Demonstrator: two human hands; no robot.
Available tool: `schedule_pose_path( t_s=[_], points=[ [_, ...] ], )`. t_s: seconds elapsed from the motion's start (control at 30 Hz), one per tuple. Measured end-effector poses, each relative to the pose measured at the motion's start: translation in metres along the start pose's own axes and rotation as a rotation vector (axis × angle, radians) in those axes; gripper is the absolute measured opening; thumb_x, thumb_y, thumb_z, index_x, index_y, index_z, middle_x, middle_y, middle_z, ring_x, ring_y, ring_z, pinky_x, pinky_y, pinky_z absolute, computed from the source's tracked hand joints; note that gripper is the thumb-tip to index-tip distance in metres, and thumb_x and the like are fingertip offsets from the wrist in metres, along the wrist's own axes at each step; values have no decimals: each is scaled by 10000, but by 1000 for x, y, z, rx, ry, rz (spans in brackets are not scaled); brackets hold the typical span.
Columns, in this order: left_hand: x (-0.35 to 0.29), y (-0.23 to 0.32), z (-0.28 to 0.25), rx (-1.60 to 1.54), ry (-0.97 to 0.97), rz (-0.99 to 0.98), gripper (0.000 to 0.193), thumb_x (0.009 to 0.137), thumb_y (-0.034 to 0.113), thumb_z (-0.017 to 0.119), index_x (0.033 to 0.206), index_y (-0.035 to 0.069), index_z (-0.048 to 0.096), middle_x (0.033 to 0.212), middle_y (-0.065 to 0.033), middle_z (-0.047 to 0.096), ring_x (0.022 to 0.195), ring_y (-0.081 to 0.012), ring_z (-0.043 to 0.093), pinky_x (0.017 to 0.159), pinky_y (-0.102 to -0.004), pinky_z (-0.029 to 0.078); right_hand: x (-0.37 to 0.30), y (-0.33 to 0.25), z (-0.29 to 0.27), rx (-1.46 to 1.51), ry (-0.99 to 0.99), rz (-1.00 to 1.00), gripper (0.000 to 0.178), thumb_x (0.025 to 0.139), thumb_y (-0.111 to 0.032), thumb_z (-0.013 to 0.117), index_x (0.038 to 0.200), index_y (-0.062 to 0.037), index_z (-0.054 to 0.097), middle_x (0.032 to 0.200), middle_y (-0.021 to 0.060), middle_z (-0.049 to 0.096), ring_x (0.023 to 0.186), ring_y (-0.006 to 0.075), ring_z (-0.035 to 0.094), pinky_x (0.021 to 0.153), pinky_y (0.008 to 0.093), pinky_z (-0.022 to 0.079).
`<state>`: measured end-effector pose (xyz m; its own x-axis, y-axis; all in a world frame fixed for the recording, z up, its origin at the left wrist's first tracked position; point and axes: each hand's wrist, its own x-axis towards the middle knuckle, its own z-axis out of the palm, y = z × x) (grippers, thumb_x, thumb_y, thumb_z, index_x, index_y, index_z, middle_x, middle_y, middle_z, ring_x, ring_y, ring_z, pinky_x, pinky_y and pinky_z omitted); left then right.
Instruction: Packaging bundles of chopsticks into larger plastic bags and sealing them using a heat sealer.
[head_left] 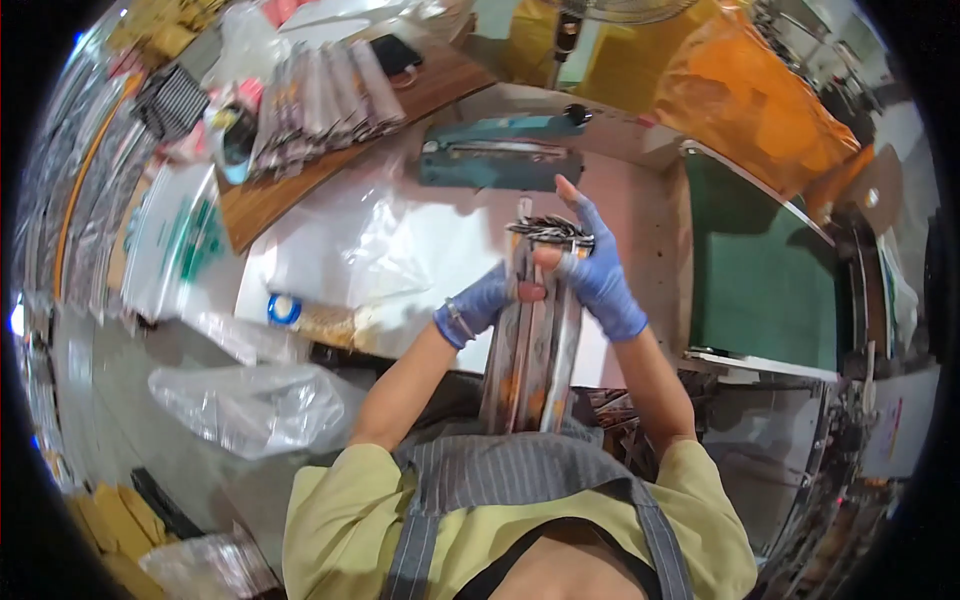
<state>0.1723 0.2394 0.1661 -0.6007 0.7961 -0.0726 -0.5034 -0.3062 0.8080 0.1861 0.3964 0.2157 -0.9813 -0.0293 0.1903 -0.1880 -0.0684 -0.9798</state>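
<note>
A bundle of long, thin plastic-wrapped packets (530,350) stands before my chest, with dark, ruffled ends at its top. My left hand (487,302), in a fingerless-tipped blue glove, grips the bundle's left side, its fingers partly hidden behind the packets. On the other side, my right hand (597,270), gloved the same way, holds the bundle near its top. Its thumb presses across the front while a finger sticks up past the ends. Beyond the hands sits a teal bench-top device (500,155) with a long metal bar and a black knob.
Similar packets (325,100) lie on a brown board (270,195) at the far left. Clear plastic bags (385,245) and a blue-ended cylinder (284,309) rest on the white worktop (450,235). A green panel (760,265) borders the right; an orange sack (750,95) lies beyond.
</note>
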Motion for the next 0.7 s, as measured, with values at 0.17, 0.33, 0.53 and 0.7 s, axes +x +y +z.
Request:
schedule_pose_path(
  t_s=[0.17, 0.33, 0.53, 0.7],
  points=[
    [-57, -110, -11, -380, 596, 23, 561, 743, 399, 663, 1158, 61, 494, 1111, -90, 537, 1003, -199, 521, 910, -318, 401, -1, 73, 6, 313, -517, 464, 318, 672, -181, 614, 918, 20, 613, 867, 88, 619, 825, 156, 572, 799, 279, 440],
    [-95, -40, -50, 1808, 1681, 502, 240, 787, 233, 603, 981, 92, 619, 990, -150, 554, 1011, -309, 482, 888, -380, 375, -2, 98, 36, 362, -528, 528, 271, 652, -176, 593, 834, 23, 608, 825, 86, 609, 781, 151, 561, 767, 254, 435],
    [-126, -20, -87, 1712, 1049, -22, 512, 778, 61, 419, 1285, 133, 402, 1124, -144, 521, 662, -313, 583, 580, -401, 464, 5, 124, 116, 392, -739, 505, 417, 740, -138, 589, 1125, 17, 546, 842, 66, 619, 799, 115, 571, 778, 233, 440],
    [-173, -66, -14, 1693, 1007, 203, 490, 801, 50, 396, 1284, 133, 383, 1139, -121, 538, 700, -319, 586, 617, -396, 479, 6, 142, 128, 460, -609, 439, 875, 736, -149, 690, 1352, 39, 98, 930, 98, 607, 859, 165, 577, 832, 267, 436]
  ],
)
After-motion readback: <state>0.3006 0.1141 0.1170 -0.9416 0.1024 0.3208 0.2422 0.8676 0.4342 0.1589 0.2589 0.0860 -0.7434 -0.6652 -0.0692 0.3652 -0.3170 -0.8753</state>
